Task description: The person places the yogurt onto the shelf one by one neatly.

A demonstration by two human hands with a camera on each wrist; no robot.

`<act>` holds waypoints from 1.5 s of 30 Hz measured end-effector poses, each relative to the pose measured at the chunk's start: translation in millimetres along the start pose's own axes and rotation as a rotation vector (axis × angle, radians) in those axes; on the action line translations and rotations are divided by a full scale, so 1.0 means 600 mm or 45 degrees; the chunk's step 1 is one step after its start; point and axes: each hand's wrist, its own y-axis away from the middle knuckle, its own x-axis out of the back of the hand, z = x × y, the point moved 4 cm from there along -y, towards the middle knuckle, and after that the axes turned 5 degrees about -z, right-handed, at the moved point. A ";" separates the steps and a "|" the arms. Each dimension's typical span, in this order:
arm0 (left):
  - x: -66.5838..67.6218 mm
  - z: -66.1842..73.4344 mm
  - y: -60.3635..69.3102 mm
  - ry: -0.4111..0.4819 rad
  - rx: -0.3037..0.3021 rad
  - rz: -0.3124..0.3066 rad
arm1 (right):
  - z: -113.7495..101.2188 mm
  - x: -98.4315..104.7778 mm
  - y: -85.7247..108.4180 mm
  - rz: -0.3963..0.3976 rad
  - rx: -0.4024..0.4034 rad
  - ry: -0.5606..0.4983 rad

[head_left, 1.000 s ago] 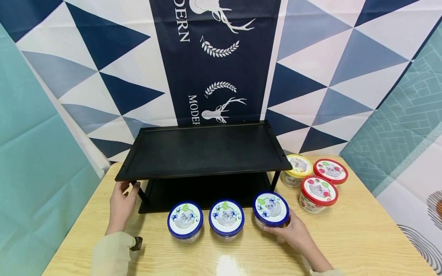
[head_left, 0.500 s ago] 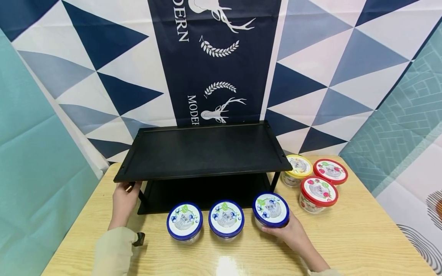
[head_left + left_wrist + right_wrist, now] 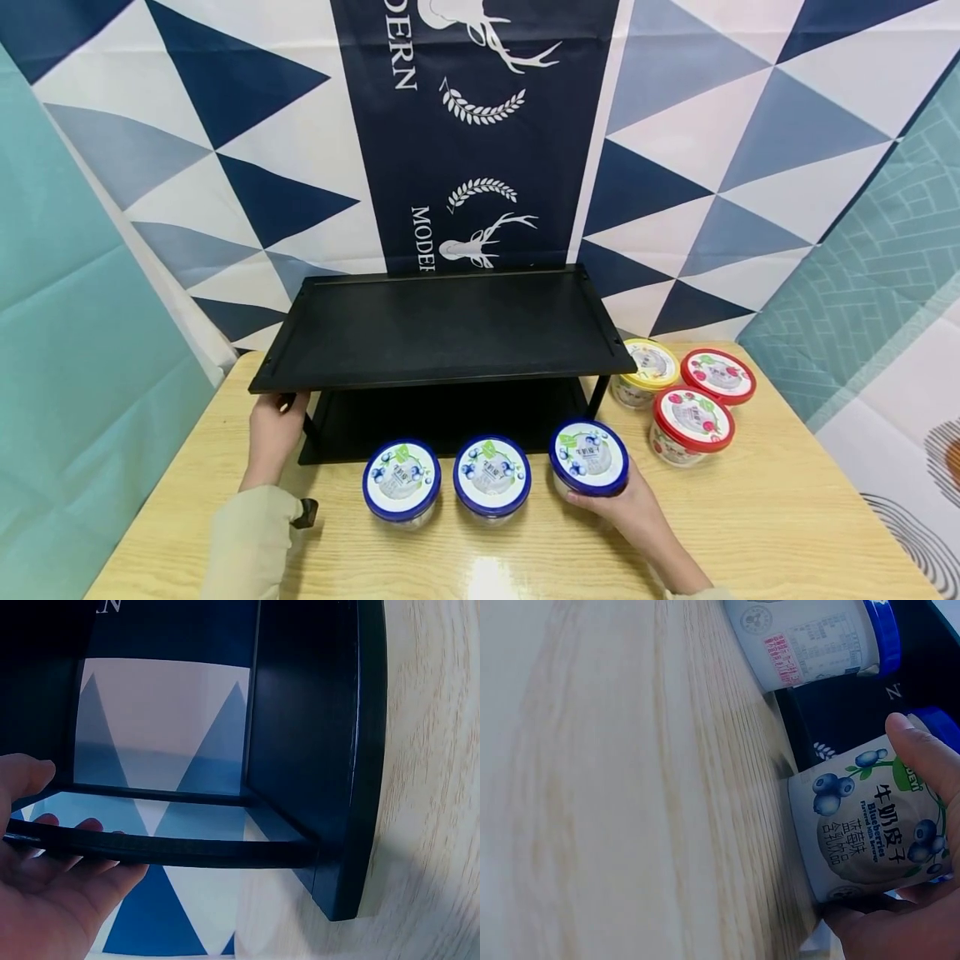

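A black two-tier shelf (image 3: 457, 329) stands on the table. At its front left corner my left hand (image 3: 274, 433) is under the upper board. In the left wrist view its fingers curl behind the shelf's leg (image 3: 187, 851), with the thumb (image 3: 31, 774) on the other side. My right hand (image 3: 633, 502) grips a blue-lidded blueberry milk cup (image 3: 588, 457) in front of the shelf's right end. The right wrist view shows the thumb along the side of this cup (image 3: 870, 821). Two more blue-lidded cups, one left (image 3: 402, 482) and one middle (image 3: 492, 477), stand to its left.
Right of the shelf sit a yellow-lidded cup (image 3: 645, 372) and two red-lidded cups, a front one (image 3: 692, 425) and a back one (image 3: 717, 375). A patterned cloth (image 3: 480, 150) hangs behind the wooden table (image 3: 420, 567).
My left hand has shifted slightly right and closed in on the shelf's front left leg. The right hand and the cups look unmoved.
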 end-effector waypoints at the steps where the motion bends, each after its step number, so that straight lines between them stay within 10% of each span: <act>1: 0.000 0.001 0.000 -0.004 -0.002 0.002 | 0.000 0.000 0.000 0.001 0.000 -0.006; 45: 0.007 -0.018 -0.003 -0.101 -0.102 -0.016 | -0.027 0.024 0.020 0.005 -0.011 -0.004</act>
